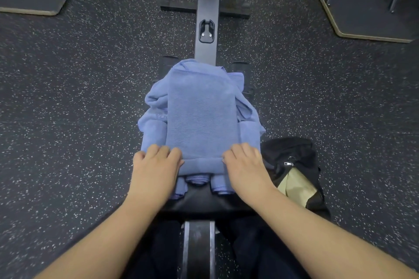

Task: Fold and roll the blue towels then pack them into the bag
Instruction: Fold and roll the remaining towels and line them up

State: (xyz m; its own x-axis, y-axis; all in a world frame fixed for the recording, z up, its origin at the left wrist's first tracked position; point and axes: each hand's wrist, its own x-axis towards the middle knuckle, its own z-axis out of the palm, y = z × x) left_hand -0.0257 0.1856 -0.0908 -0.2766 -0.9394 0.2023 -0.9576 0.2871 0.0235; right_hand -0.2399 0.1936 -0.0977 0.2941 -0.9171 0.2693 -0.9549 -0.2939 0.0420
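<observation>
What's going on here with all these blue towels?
A person is rolling a folded blue towel from its near edge, left hand and right hand curled on the roll. It lies on a heap of loose blue towels on a black padded seat. A black zippered bag sits open on the floor at right.

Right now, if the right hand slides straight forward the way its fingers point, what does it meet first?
The right hand already grips the near rolled edge of the folded blue towel. Going straight forward, it would probably just run along this towel's flat top; the loose towels lie slightly to its right.
</observation>
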